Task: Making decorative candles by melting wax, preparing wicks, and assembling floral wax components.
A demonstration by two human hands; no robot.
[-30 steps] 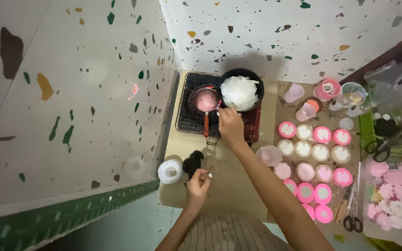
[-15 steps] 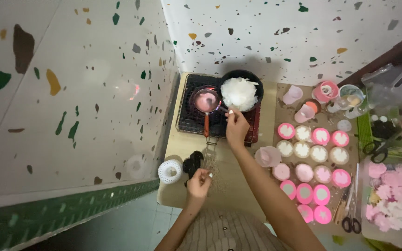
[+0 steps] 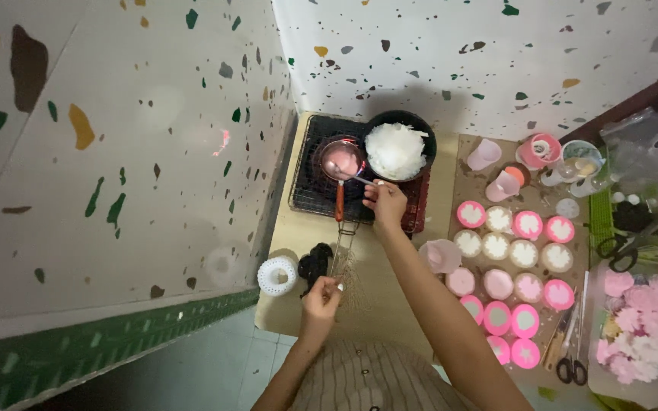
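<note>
One hand [image 3: 384,204] stirring pink saucepan [image 3: 342,159]

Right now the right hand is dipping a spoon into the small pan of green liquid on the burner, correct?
Not quite. In the head view the right hand holds the spoon in the small pan on the burner, but the liquid is pink, not green.

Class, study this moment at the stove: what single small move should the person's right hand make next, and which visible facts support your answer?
Probably a gentle stir of the pink liquid. The right hand holds a spoon whose tip reaches into the small pan on the wire rack, beside the black pot of white flakes. The left hand sits at the rack's handle, seemingly steadying it.
</note>
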